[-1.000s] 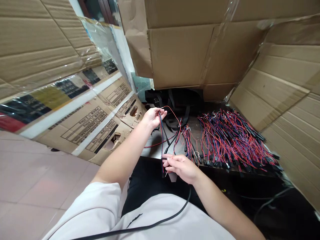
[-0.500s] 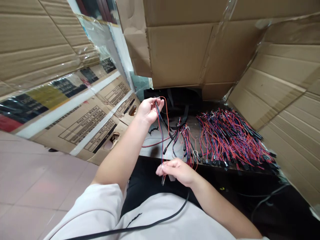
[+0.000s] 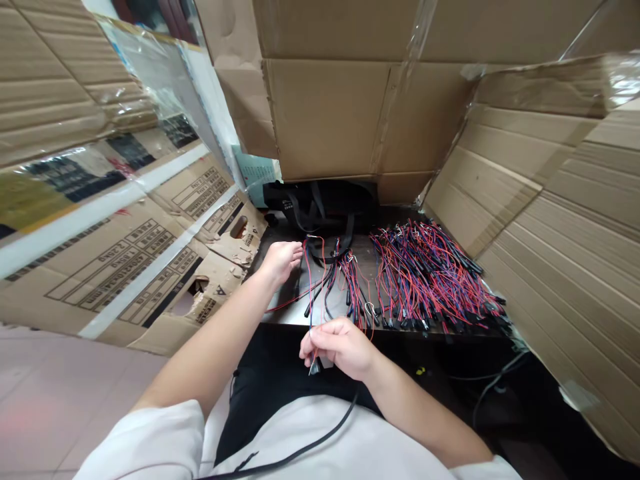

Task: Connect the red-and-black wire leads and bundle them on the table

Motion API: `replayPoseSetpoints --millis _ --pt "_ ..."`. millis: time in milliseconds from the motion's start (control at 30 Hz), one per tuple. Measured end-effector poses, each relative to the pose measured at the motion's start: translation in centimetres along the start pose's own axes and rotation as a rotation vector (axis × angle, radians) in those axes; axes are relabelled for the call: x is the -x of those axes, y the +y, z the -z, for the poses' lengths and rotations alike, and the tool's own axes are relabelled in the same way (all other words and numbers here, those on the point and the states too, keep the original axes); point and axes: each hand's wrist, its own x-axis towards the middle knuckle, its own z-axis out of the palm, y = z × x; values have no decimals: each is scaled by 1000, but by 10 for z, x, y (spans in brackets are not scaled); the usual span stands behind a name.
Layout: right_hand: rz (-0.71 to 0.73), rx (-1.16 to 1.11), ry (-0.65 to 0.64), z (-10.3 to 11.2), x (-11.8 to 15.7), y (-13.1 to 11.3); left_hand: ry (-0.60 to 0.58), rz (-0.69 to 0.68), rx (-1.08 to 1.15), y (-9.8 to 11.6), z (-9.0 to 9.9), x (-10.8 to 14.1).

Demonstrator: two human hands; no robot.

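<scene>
While the right hand [image 3: 340, 348] pinches a red-and-blue wire lead [image 3: 311, 300] between thumb and fingers, its black connector [image 3: 315, 367] hangs just off the near edge of the bench [image 3: 290, 310]. The left hand [image 3: 280, 261] rests palm down at that bench's left end, fingers together, gripping nothing visible. On the bench: a heap of red-and-blue wire leads [image 3: 430, 280] to the right — a black bag [image 3: 320, 203] behind, cardboard boxes [image 3: 340, 120] beyond it.
</scene>
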Motion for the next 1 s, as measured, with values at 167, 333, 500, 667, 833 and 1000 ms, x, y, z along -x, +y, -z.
replayPoseSetpoints --millis 167,333,500,667,833,1000 --pt "-5 -59 35 2 -5 0 124 -175 -93 -9 11 16" --pt "-20 -105 112 9 -11 -2 -19 -376 -381 -31 34 78" --pt "69 -118 182 14 -15 3 -209 -226 -436 -65 54 136" --pt "54 -87 243 14 -16 9 -293 19 -206 -76 60 147" --pt "93 -43 272 15 -18 10 -309 184 7 -82 59 142" --pt "64 -37 298 19 -18 11 -277 129 10 -87 51 144"
